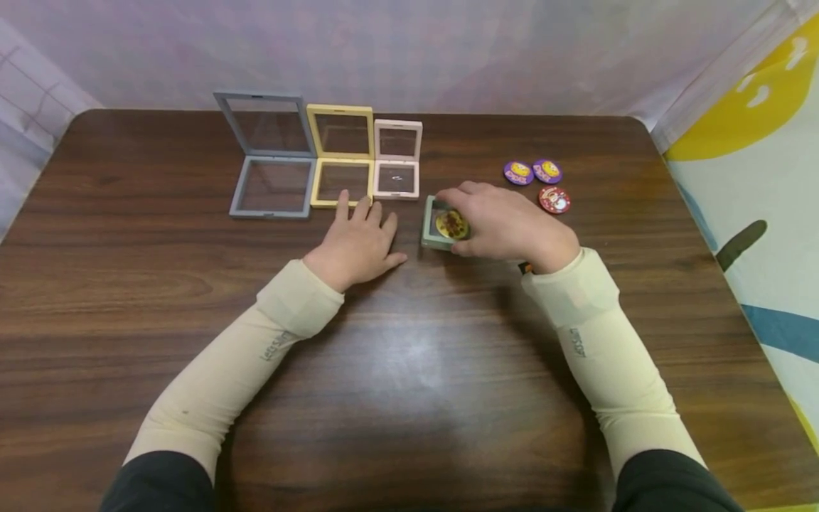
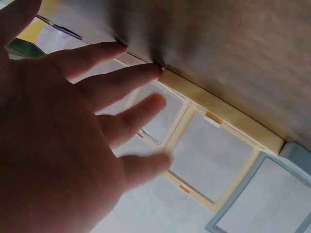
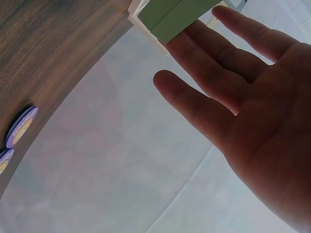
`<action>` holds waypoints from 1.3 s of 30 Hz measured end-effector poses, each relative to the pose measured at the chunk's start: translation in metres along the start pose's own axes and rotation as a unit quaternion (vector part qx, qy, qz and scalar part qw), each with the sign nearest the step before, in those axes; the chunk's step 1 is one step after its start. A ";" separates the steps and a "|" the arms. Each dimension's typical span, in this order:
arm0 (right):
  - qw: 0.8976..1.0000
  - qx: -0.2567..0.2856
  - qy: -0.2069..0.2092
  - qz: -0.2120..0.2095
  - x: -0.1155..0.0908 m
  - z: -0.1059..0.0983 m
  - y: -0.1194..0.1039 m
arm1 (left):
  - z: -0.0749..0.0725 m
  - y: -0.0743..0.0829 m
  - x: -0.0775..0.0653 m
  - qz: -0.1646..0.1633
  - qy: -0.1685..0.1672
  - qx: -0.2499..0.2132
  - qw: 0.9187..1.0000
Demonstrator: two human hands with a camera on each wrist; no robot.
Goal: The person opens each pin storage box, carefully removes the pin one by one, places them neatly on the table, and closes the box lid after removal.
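My right hand (image 1: 505, 222) holds a small green display frame (image 1: 430, 226) between thumb and fingers. The frame's two halves lie together, and a round yellow badge (image 1: 451, 224) shows through its clear face. In the right wrist view the green frame's side (image 3: 177, 17) shows a seam, with my fingertips against it. My left hand (image 1: 355, 245) is spread palm down, fingers straight, by the front edge of the yellow display frame (image 1: 315, 183). Whether those fingertips touch it I cannot tell. Part of the green frame is hidden under my right hand.
Left of the yellow frame, a larger grey-blue frame (image 1: 239, 188) stands hinged open; a small pale pink frame (image 1: 416, 181) stands likewise on its right. Two purple badges (image 1: 518, 173) and a red badge (image 1: 554, 200) lie at the right. A small dark orange-marked item (image 1: 525, 268) peeks from under my right wrist.
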State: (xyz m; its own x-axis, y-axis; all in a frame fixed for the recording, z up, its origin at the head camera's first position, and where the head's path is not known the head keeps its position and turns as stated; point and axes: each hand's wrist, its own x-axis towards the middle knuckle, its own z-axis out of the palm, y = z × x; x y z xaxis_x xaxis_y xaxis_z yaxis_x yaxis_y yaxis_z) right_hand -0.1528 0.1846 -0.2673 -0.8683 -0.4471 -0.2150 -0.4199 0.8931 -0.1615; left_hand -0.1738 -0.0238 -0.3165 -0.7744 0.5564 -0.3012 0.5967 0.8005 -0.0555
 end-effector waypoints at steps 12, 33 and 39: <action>0.999 0.023 0.023 -0.024 -0.004 0.000 -0.002 | -0.012 0.008 -0.007 0.117 0.097 -0.131 0.980; 0.996 0.010 0.042 -0.080 -0.005 0.002 -0.015 | -0.016 0.006 -0.006 0.073 0.079 -0.271 0.957; 0.992 -0.023 0.064 -0.110 -0.001 0.008 -0.020 | -0.016 0.007 -0.005 0.034 0.102 -0.252 0.962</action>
State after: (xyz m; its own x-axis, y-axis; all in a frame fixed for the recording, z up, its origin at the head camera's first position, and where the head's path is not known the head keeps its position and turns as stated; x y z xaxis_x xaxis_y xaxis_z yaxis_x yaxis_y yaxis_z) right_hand -0.1415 0.1662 -0.2719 -0.7798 -0.6236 -0.0553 -0.6114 0.7776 -0.1469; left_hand -0.1691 -0.0170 -0.3001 -0.7937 0.6014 -0.0918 0.5087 0.7389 0.4419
